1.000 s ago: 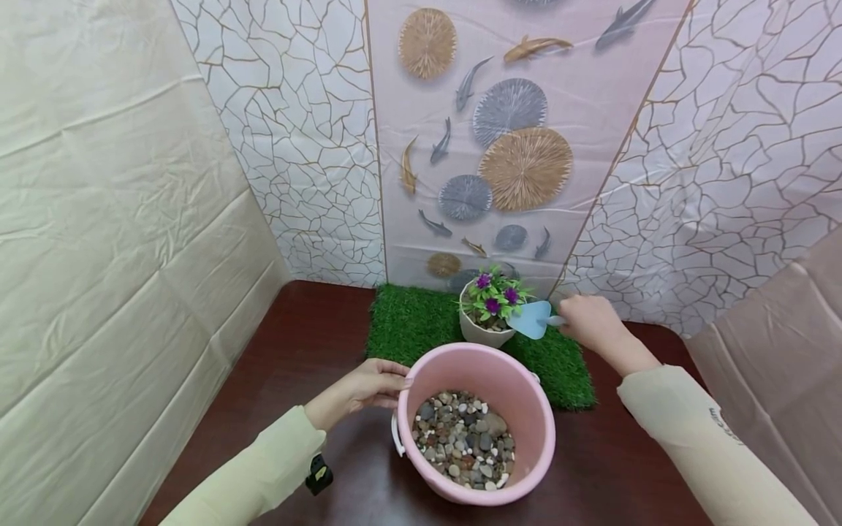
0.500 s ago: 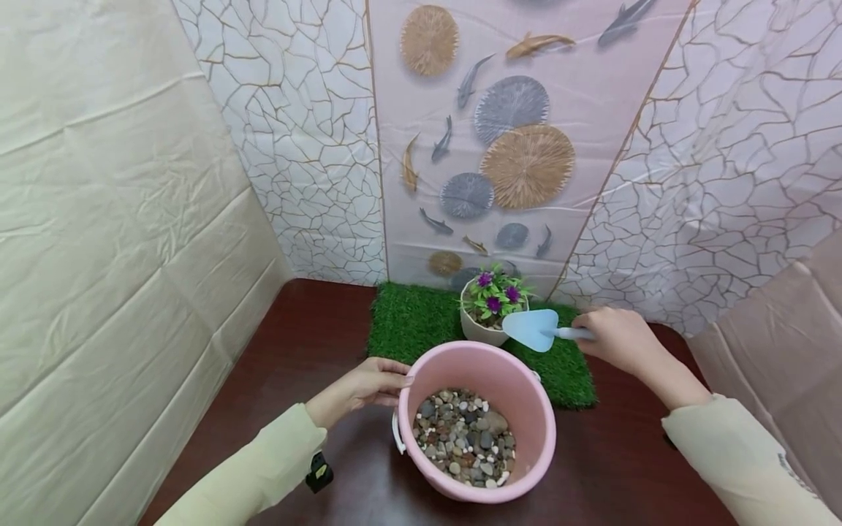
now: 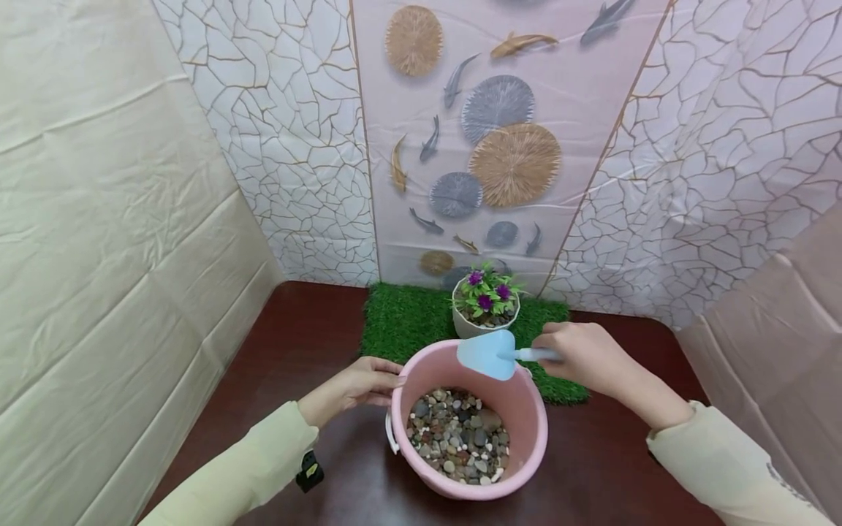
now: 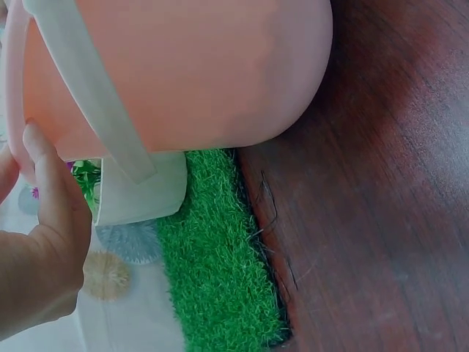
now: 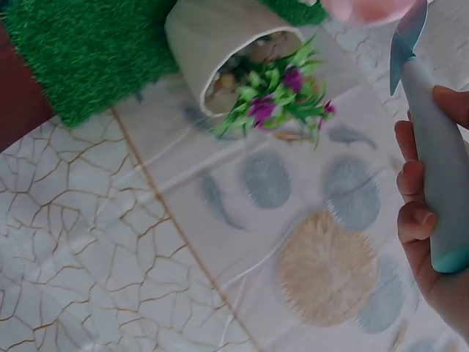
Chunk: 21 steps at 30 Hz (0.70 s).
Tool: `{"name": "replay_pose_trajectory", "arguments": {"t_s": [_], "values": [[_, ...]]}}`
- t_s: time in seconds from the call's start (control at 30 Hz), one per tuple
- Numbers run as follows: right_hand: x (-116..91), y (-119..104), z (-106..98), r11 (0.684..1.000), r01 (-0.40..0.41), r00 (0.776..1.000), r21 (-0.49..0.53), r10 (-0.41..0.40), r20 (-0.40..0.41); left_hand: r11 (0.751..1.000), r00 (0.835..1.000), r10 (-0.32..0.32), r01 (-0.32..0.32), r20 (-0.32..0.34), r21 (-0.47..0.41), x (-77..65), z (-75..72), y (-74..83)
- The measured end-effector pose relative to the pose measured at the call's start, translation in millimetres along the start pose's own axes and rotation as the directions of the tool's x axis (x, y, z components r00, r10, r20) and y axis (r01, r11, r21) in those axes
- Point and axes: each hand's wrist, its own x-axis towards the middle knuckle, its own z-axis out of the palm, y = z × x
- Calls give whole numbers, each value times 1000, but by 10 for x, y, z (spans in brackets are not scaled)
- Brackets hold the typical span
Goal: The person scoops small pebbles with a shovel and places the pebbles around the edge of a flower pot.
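Observation:
A pink bucket (image 3: 539, 446) stands on the table, with several pebbles (image 3: 460, 438) of mixed colours on its bottom. My left hand (image 3: 358, 383) pinches the bucket's left rim between thumb and fingers, beside the white handle (image 4: 95, 95). In my right hand (image 3: 588, 358) I grip the grey handle of a light blue trowel (image 3: 488, 354). The trowel's blade overlaps the far rim of the bucket in the head view, and no pebbles show on it. Just behind the bucket is a white flowerpot (image 5: 201, 51) with purple flowers and small stones inside.
Under the flowerpot lies a green artificial grass mat (image 3: 408, 321). The dark red-brown table (image 3: 309, 321) is bounded by a patterned cloth wall (image 3: 309, 146) behind and draped cloth on both sides.
My right hand has brought the trowel from beside the flowerpot leftward and nearer, to the bucket's far rim. The left hand stays at the bucket's rim.

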Motion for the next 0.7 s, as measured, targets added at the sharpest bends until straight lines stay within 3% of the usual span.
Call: {"name": "replay_pose_trajectory", "arguments": {"t_s": [0.17, 0.4, 0.7], "values": [[17, -104, 109, 998, 58, 998, -3, -58, 34, 1000, 1000, 3, -3, 13, 17, -11, -23, 0], [34, -180, 292, 996, 81, 989, 37, -85, 122, 999, 1000, -4, 3, 17, 33, 13, -33, 32], [86, -236, 421, 989, 141, 978, 42, -146, 147, 1000, 1000, 11, -11, 21, 16, 22, -27, 40]]}}
